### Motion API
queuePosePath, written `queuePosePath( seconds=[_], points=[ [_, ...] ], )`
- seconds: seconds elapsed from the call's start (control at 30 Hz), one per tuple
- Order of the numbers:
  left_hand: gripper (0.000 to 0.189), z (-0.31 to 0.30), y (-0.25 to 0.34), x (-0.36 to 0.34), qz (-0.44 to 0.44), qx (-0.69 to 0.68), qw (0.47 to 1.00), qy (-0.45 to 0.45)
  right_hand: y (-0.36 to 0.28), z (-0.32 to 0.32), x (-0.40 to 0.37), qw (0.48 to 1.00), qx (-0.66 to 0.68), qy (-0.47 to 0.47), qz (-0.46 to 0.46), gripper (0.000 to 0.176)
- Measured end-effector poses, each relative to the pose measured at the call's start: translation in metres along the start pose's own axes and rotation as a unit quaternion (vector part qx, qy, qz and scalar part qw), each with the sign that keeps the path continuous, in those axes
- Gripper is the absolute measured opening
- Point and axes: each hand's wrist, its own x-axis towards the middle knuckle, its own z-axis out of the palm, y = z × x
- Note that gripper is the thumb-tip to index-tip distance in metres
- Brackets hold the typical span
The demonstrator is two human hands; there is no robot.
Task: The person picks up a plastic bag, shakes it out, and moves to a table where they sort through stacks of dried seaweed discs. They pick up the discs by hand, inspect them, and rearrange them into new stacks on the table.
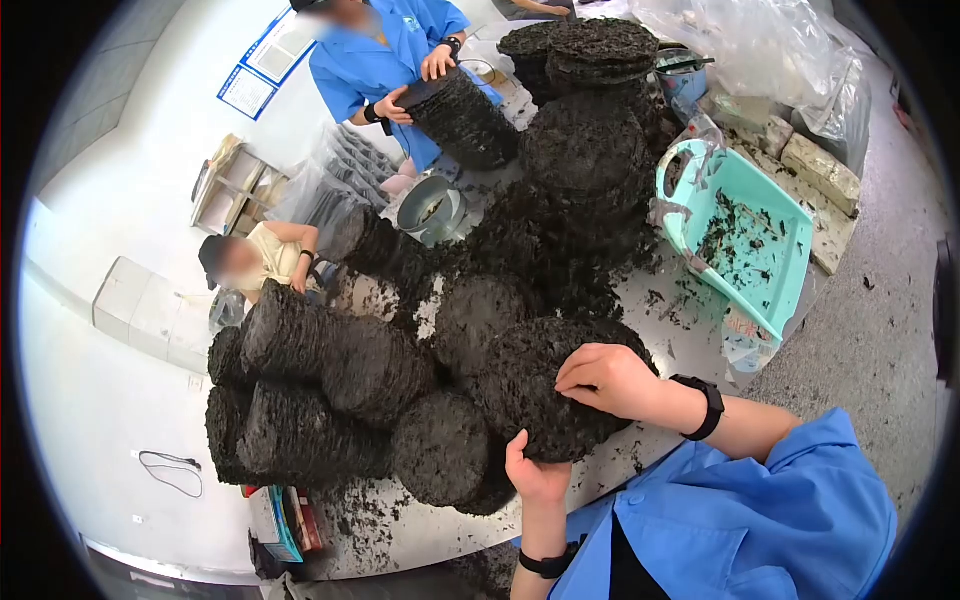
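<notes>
A round stack of black, flaky sheets (515, 385), resembling dried seaweed, lies tilted in front of me with its rough face toward me. At its lower edge is my left hand (541, 478), the thumb raised against the stack and the other fingers partly hidden behind the hand and the stack. My right hand (608, 381) rests over the face of the same stack, its fingertips pinched together at the surface. Whatever lies between those fingertips is too small to make out. Another round black stack (440, 450) sits just left of my left hand.
More black stacks (375, 370) are piled at the left and loose black flakes litter the table (640, 310). A turquoise scoop-shaped tray (795, 265) holds scraps. A metal pot (432, 205) stands farther back. A co-worker in blue (405, 40) holds another stack; a second person (275, 250) sits at left.
</notes>
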Motion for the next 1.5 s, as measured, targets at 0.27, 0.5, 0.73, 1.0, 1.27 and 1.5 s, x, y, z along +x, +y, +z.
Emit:
queuePosePath(
  seconds=[0.27,0.5,0.73,1.0,1.27,1.5],
  points=[
    [0.059,0.006,-0.012,-0.002,0.004,-0.033,0.999,-0.008,0.002,0.003,-0.007,1.0,-0.019,0.007,0.015,0.01],
    [0.063,-0.005,-0.02,-0.007,0.055,0.107,0.992,-0.032,0.008,0.016,-0.013,0.999,-0.014,0.029,0.009,0.01],
    [0.059,-0.025,-0.02,0.011,0.027,0.04,0.999,-0.001,0.005,0.022,-0.01,0.998,-0.061,0.008,0.03,0.008],
    [0.061,-0.027,-0.025,0.016,-0.006,0.035,0.999,0.002,0.015,0.011,-0.001,0.995,-0.008,-0.029,0.098,0.008],
    [0.063,-0.024,-0.024,0.015,0.018,0.072,0.997,0.01,0.018,0.002,-0.003,0.996,-0.02,-0.074,0.05,0.014],
    [0.063,-0.029,-0.018,0.016,0.004,0.074,0.997,-0.02,0.023,0.008,0.006,0.993,-0.063,-0.095,0.001,0.011]
  ],
)
